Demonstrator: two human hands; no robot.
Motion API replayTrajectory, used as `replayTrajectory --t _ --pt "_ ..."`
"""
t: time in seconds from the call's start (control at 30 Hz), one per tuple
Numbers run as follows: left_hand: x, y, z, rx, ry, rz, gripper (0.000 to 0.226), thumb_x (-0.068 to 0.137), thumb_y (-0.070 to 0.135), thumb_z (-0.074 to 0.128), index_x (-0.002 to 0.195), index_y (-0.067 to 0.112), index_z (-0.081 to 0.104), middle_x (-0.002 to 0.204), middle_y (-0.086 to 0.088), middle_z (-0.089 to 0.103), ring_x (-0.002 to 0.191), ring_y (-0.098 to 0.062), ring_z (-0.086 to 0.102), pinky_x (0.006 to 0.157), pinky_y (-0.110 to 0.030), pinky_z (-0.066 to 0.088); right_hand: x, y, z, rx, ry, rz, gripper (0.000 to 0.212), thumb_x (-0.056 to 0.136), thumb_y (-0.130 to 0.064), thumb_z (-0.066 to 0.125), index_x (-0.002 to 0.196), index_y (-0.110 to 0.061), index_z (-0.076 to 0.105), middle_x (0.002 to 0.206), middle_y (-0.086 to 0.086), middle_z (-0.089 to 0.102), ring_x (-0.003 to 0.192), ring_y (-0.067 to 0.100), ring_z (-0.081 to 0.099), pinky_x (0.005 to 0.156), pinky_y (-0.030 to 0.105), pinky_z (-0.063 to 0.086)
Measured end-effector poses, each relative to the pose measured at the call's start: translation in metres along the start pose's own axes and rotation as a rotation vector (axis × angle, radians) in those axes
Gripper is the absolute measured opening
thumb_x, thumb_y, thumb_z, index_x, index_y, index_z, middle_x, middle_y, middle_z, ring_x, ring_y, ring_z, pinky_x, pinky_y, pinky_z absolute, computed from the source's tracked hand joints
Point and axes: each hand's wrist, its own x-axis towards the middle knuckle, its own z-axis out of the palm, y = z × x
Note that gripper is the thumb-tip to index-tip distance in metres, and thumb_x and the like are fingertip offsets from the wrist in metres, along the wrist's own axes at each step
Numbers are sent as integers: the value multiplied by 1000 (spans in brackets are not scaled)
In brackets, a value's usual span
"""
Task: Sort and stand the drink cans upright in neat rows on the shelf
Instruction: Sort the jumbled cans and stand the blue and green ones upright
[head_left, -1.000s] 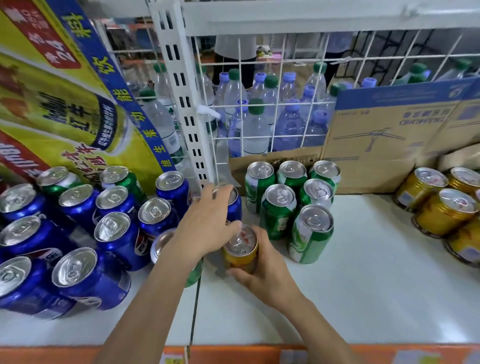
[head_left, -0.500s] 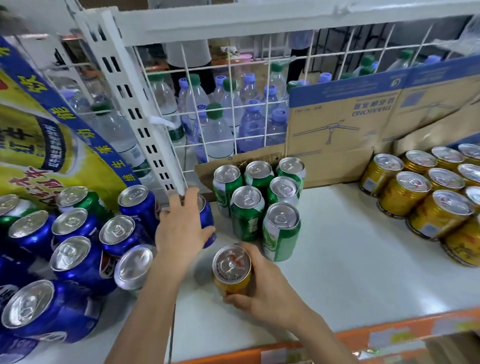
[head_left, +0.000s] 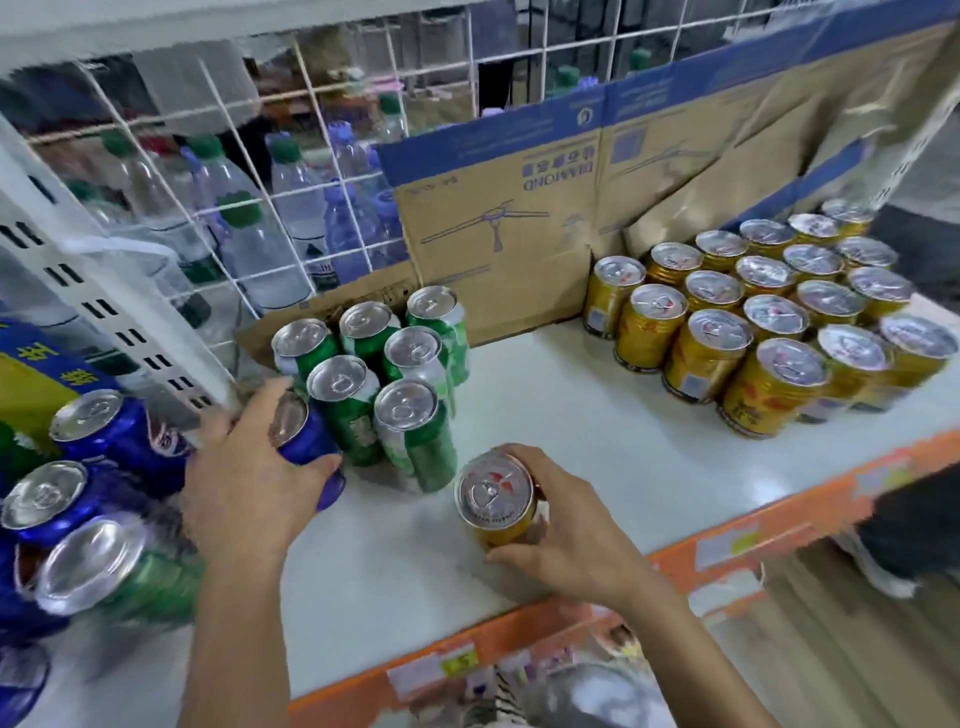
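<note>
My left hand (head_left: 244, 483) grips a blue can (head_left: 306, 447) standing just left of a cluster of several upright green cans (head_left: 379, 379). My right hand (head_left: 566, 530) holds a gold can (head_left: 496, 501) upright on the white shelf (head_left: 597, 447), in front of the green cans. Several gold cans (head_left: 769, 322) stand in rows at the right. Blue cans (head_left: 57, 499) and one green can (head_left: 119, 571) crowd the left, some tilted.
A white slotted upright (head_left: 98, 312) divides the shelf sections. Behind, a wire grid (head_left: 260, 208) fronts water bottles, and a flattened cardboard box (head_left: 519, 218) leans at the back. The orange shelf edge (head_left: 571, 623) runs along the front. A yellow-blue poster (head_left: 26, 374) is at far left.
The view swung right, bringing the rows of gold cans into sight. My right hand moved the gold can rightward, away from the blue can. My left hand still holds the blue can.
</note>
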Motion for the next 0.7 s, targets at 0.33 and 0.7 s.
replayTrajectory --t 0.33,0.7 --pt "-75 96 -26 -58 104 27 85 61 29 85 135 43 46 127 -10 52 116 -36 47 96 -44 40 -28 43 -77 133 150 1 76 59 -12 88 110 -44 44 109 -22 59 98 -9 55 83 4 38" --pt "-133 216 59 -262 -65 315 86 61 32 86 136 43 45 122 4 52 114 -21 48 91 -24 33 -80 89 -153 283 451 25 76 52 -25 84 117 -26 45 110 -20 58 99 -4 57 83 15 46"
